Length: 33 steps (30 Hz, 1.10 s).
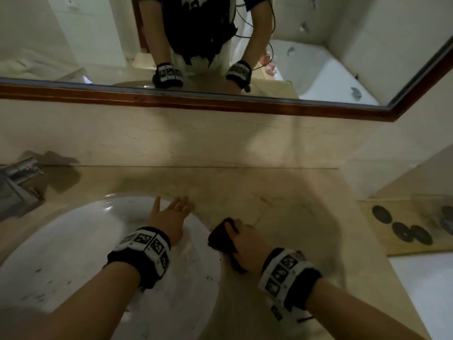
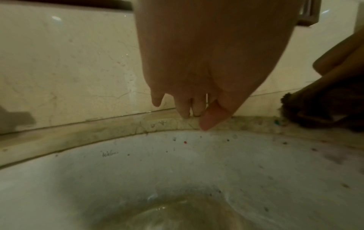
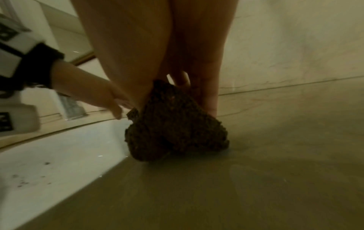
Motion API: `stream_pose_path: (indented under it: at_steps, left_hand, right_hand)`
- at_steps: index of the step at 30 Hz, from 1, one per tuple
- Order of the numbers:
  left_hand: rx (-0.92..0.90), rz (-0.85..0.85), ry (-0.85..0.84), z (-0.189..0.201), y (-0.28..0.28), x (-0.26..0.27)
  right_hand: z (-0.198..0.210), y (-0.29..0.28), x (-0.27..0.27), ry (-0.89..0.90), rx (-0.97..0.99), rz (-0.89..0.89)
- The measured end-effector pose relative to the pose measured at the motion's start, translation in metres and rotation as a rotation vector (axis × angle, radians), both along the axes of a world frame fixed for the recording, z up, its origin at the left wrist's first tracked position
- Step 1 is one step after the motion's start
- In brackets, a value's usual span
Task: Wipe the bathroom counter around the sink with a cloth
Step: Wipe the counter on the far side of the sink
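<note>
From the head view, the right hand (image 1: 241,244) grips a bunched dark brown cloth (image 1: 221,238), fingers curled over it, and presses it on the beige counter (image 1: 269,192) just beside the right rim of the white sink (image 1: 73,241). The left hand (image 1: 170,214) reaches over the sink's back right rim with its fingers spread straight and nothing in them, the fingertips at the counter's strip behind the basin. A chrome faucet (image 1: 18,182) stands at the counter's back left, and a wooden board with dark round discs (image 1: 404,229) lies at its right edge. A mirror (image 1: 220,45) hangs above the backsplash

In the left wrist view, the left hand (image 2: 197,62) hangs open above the speckled sink (image 2: 177,179), fingers (image 2: 209,118) pointing at the narrow counter (image 2: 98,132) strip behind it

In the right wrist view, the right hand (image 3: 157,54) pinches the cloth (image 3: 175,124), which touches the counter (image 3: 256,171) at the sink (image 3: 59,155) edge
</note>
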<state>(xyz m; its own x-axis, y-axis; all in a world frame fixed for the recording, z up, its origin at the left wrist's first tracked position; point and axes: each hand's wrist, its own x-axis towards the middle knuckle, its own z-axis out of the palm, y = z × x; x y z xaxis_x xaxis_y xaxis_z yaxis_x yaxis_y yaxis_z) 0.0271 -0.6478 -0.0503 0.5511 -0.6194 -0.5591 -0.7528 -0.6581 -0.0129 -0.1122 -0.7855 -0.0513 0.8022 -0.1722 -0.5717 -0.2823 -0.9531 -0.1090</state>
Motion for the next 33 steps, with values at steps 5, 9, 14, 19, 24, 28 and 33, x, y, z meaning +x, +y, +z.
stream_pose_path:
  at_steps: [5,9,14,19,24,28,33]
  left_hand:
    - [-0.040,-0.041,0.015,0.011,0.020,-0.027]
    - [-0.144,0.020,0.014,0.023,0.042,-0.034]
    - [-0.250,0.088,0.056,0.025,0.066,-0.049]
    - [-0.350,0.139,0.242,0.017,0.077,-0.081]
    - [-0.273,0.003,0.457,-0.002,0.077,-0.128]
    - [-0.211,-0.090,0.506,-0.002,0.076,-0.150]
    - [-0.180,-0.169,0.430,-0.009,0.081,-0.153]
  right_hand:
    - [-0.007,0.045,-0.008,0.027,0.022,0.131]
    - [0.005,0.039,-0.016,-0.122,0.142,0.023]
    - [0.034,-0.026,-0.035,-0.298,-0.015,-0.260]
    - [0.035,-0.089,-0.075,-0.269,-0.225,-0.567]
    - [0.009,-0.075,-0.090,-0.160,-0.204,-0.584]
    - [0.012,-0.045,-0.080,-0.080,-0.174,-0.505]
    - [0.013,0.008,-0.072,-0.093,-0.102,-0.355]
